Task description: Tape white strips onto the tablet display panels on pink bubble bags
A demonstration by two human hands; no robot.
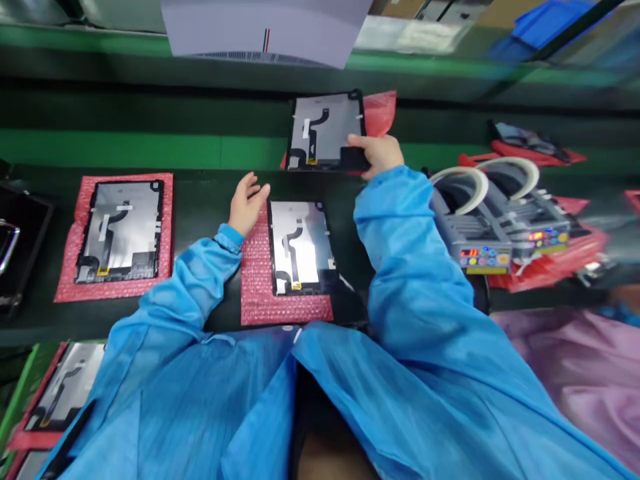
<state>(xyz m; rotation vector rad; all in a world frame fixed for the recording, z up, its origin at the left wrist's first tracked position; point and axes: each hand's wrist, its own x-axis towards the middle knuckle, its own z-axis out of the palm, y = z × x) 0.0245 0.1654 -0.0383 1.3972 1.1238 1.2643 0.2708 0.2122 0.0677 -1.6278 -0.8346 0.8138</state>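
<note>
My right hand (384,155) grips the lower right corner of a tablet display panel (335,127), its grey back and black ribbon cable facing up. Red bubble wrap (381,113) shows behind that panel. With fingers apart and nothing held, my left hand (247,203) hovers at the upper left of a second display panel (307,247). This one lies partly on a red bubble-wrap sheet (257,280) in front of me. Farther left, a third display panel (130,227) rests on its own red bubble wrap (67,280).
Two grey devices with lit readouts (483,257) and pale curved tubes stand at right, near red wrap (560,267). More panels (70,380) sit in a green-edged holder at lower left. A white sheet (265,27) hangs ahead. Another person's pink garment (565,360) is at right.
</note>
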